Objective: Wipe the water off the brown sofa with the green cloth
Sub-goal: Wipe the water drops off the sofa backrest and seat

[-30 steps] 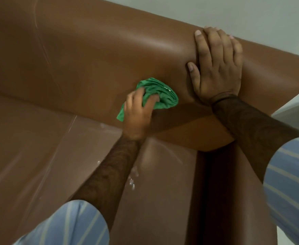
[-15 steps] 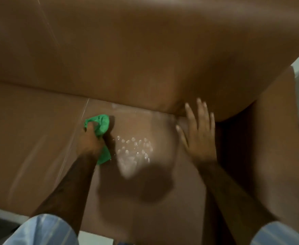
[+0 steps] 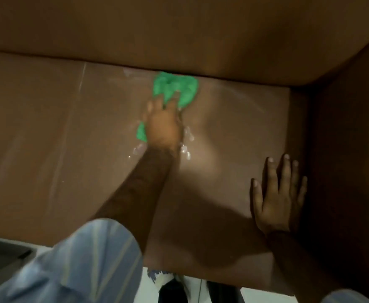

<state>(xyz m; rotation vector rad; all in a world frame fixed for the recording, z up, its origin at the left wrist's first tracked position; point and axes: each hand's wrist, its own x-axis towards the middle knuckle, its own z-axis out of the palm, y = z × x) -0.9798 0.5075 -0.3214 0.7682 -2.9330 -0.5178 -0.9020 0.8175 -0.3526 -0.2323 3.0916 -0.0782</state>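
The brown sofa (image 3: 48, 127) fills the view, its seat cushion below the backrest. My left hand (image 3: 162, 125) presses the green cloth (image 3: 174, 88) flat on the seat, close to the crease under the backrest; part of the cloth sticks out beside my wrist. Water drops (image 3: 186, 149) glint on the seat on both sides of my left wrist. My right hand (image 3: 277, 200) lies flat with fingers spread on the seat's right side, next to the armrest. The frame is blurred.
The sofa's armrest (image 3: 343, 149) rises at the right. The backrest (image 3: 179, 29) spans the top. Below the seat's front edge shows pale floor (image 3: 192, 285) with dark shapes. Faint wet streaks (image 3: 80, 79) cross the seat's left part.
My left hand moved the cloth from the backrest down to the seat, then right and back toward the crease, over the drops. My right hand left the backrest and now rests on the seat.
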